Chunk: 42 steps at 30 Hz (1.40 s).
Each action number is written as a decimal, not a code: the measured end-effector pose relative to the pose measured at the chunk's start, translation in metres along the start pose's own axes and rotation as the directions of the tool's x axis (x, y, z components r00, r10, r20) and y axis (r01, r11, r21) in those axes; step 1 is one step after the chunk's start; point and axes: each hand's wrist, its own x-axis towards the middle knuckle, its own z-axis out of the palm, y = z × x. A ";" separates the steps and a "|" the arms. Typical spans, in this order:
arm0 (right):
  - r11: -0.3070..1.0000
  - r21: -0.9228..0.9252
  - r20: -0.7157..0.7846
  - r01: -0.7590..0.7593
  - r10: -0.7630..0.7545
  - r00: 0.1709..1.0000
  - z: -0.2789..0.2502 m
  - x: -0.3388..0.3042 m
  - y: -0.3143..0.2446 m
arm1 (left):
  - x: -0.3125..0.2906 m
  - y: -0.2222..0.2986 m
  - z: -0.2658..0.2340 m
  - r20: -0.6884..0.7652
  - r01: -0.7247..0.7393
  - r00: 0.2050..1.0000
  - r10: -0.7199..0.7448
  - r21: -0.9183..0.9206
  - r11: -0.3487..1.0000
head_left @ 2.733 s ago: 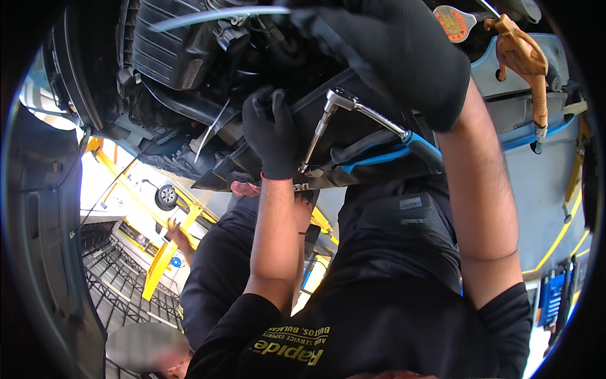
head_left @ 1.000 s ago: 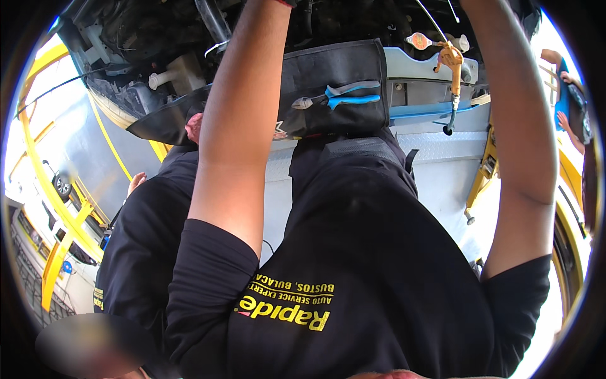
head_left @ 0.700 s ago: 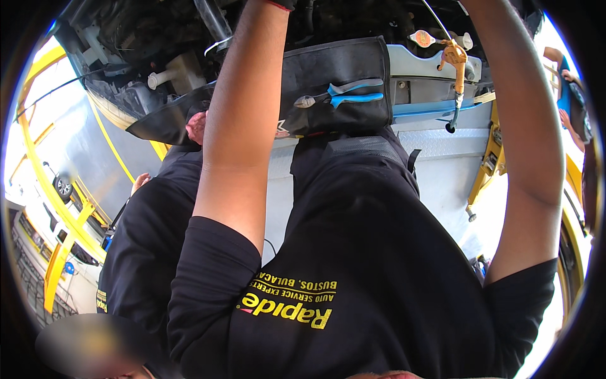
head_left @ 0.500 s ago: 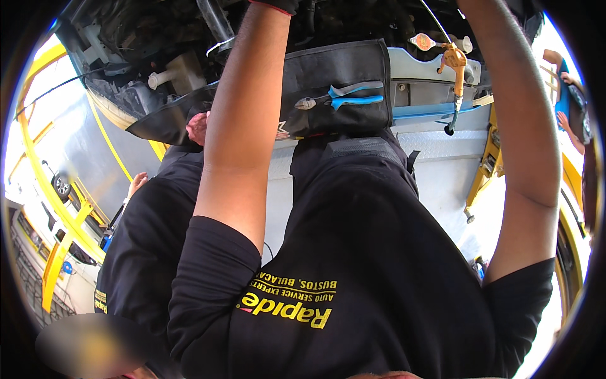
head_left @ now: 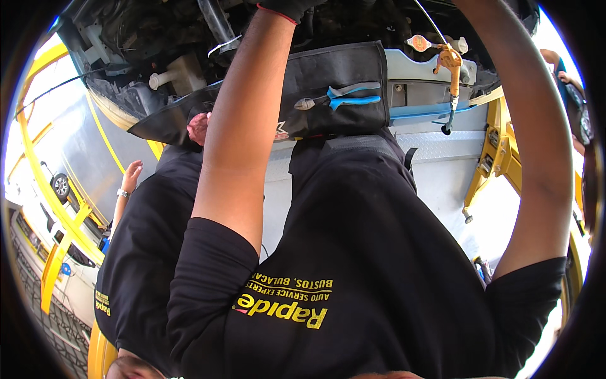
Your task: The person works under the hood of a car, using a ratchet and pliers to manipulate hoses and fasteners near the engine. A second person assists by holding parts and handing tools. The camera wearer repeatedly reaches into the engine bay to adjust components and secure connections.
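My left hand (head_left: 289, 7), in a black glove with a red cuff edge, reaches over the open engine bay (head_left: 353, 22) at the top edge. Its fingers are cut off or lost against the dark parts. My right forearm (head_left: 527, 82) stretches up at the right, and its hand lies beyond the top edge. Between my arms, cutting pliers (head_left: 356, 95) with blue and grey handles lie on a black fender cover (head_left: 353, 62) draped over the car's front. A tan blow gun (head_left: 451, 62) with a thin metal tube hangs on the front panel, nearer my right arm.
An orange-labelled cap (head_left: 418, 43) sits behind the blow gun. Close on my left stands a co-worker in black (head_left: 148, 252), one hand (head_left: 197, 128) at the fender cover. Yellow lift arms (head_left: 499, 151) stand at the right, and another person (head_left: 573, 95) is at the far right.
My right arm has swung outward to the right. My left gloved hand has come slightly more into view. The co-worker's other hand has risen, now showing a wristwatch.
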 end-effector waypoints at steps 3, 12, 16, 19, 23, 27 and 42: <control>0.983 -0.012 0.083 -0.181 0.181 0.980 -0.028 -0.016 -0.029 | 0.004 0.017 0.001 0.019 0.206 0.979 -0.205 -0.108 0.973; 0.979 0.024 0.041 -0.203 0.202 0.979 -0.026 -0.021 -0.034 | 0.012 -0.006 0.011 -0.055 -0.092 0.991 0.118 0.349 0.933; 0.973 0.221 -0.041 -0.062 0.072 0.997 0.006 0.002 -0.028 | 0.002 -0.024 -0.007 0.106 -0.259 0.961 0.255 0.664 0.701; 0.991 0.051 0.013 -0.123 0.122 0.992 -0.019 -0.018 -0.032 | -0.003 -0.004 -0.007 0.017 0.031 0.999 -0.037 0.280 0.960; 0.952 -0.106 -0.030 0.288 -0.293 0.956 0.027 0.009 0.030 | -0.011 0.000 0.028 -0.120 -0.014 0.993 0.005 -0.076 0.997; 0.954 -0.046 -0.061 0.296 -0.298 0.952 0.027 0.016 0.028 | -0.052 0.010 0.051 -0.354 0.269 0.855 -0.379 -0.322 0.908; 0.965 -0.184 0.141 0.188 -0.163 0.976 0.021 0.011 -0.008 | -0.059 -0.056 0.126 0.076 -0.265 0.546 -0.834 -0.929 -0.258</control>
